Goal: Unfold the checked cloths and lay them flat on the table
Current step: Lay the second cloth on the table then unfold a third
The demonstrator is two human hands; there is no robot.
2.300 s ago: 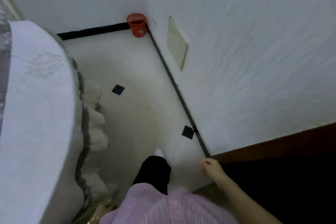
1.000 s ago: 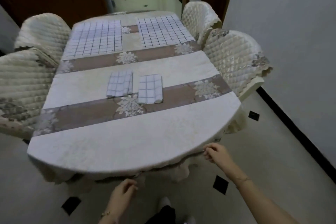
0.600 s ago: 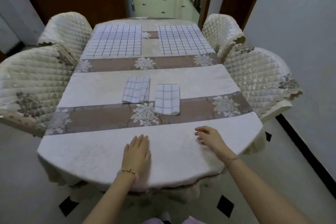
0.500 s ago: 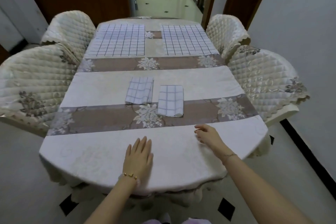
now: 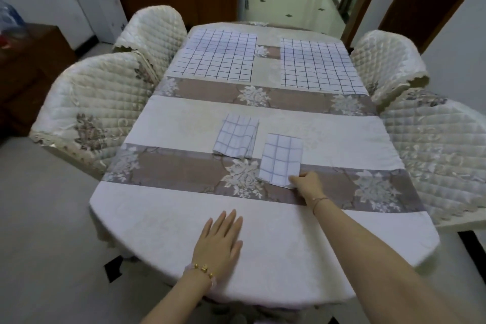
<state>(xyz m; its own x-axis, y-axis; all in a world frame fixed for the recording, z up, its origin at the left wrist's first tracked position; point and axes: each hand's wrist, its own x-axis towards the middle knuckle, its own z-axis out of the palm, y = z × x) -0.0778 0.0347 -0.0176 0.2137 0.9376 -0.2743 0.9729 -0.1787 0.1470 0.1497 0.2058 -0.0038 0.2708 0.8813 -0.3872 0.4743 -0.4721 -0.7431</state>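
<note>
The tabletop (image 5: 168,231) fills most of the view, long with a rounded near end, under a pale covering crossed by brown floral bands; four quilted cream chairs stand close against its long sides, a near-left chair (image 5: 97,102) and a far-left chair (image 5: 155,26) on one side, a far-right chair (image 5: 386,60) and a near-right chair (image 5: 441,150) on the other. At the far end two checked cloths lie opened flat side by side, the far-left cloth (image 5: 218,56) and the far-right cloth (image 5: 318,66), apart with a strip of covering between them. Near the middle lie two smaller folded ones: the left folded cloth (image 5: 235,137) (its layered edges showing along its right side) and, just beside it and slightly nearer, the right folded cloth (image 5: 281,158), lying half on a brown band. The left grip (image 5: 219,242) is released, palm down and fingers straight on the white near part of the tabletop; a gold bracelet (image 5: 203,268) circles that wrist. The right grip (image 5: 309,184) is stretched forward, its fingers curled and pinching the near right corner of the right folded cloth, which lies otherwise flat and folded.
</note>
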